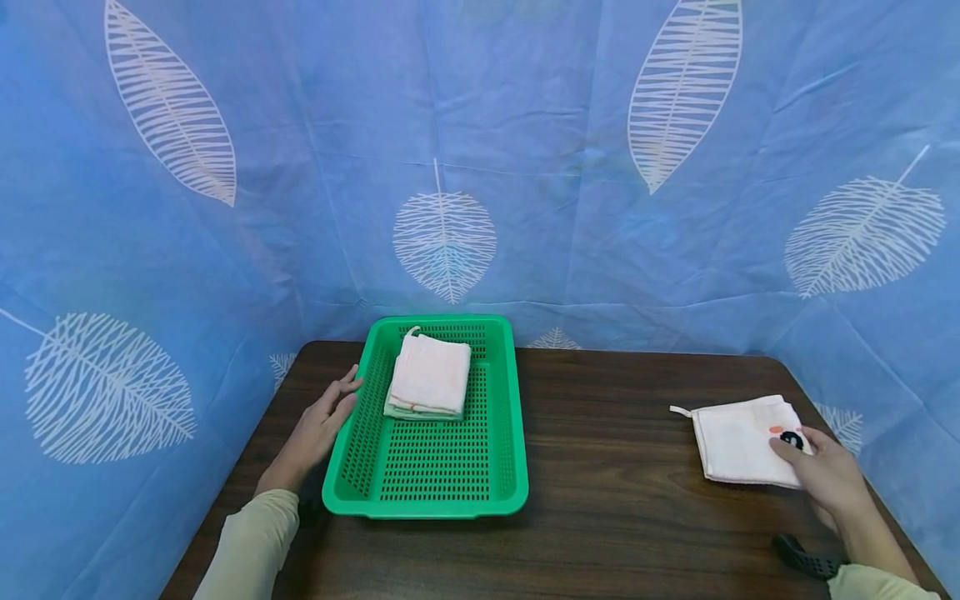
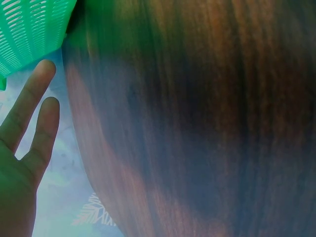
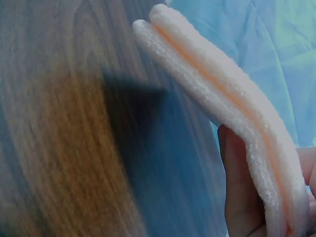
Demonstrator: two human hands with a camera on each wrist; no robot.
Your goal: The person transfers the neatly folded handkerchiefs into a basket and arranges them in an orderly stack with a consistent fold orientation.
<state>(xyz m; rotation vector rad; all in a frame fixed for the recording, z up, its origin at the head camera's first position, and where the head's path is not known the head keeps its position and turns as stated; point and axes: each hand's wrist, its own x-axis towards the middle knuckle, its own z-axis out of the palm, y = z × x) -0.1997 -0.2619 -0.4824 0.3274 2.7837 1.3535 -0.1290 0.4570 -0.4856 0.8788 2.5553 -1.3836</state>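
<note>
At the right of the head view, my right hand (image 1: 832,473) pinches the near right edge of a folded white towel (image 1: 738,437) with an orange and black print and a small loop. The right wrist view shows this towel's folded layers (image 3: 222,94) between thumb and fingers, raised above the table. My left hand (image 1: 318,429) is beside the left rim of a green plastic basket (image 1: 427,508), fingers extended. Whether its fingertips touch the rim I cannot tell. Inside the basket, toward its far end, lies a stack of folded towels (image 1: 431,373), pale pink on top with green below.
A dark brown wooden table (image 1: 600,500) carries the basket left of the middle. Behind and at both sides hangs a blue cloth (image 1: 525,233) with white leaf patterns. A black strap (image 1: 806,558) sits at the right wrist.
</note>
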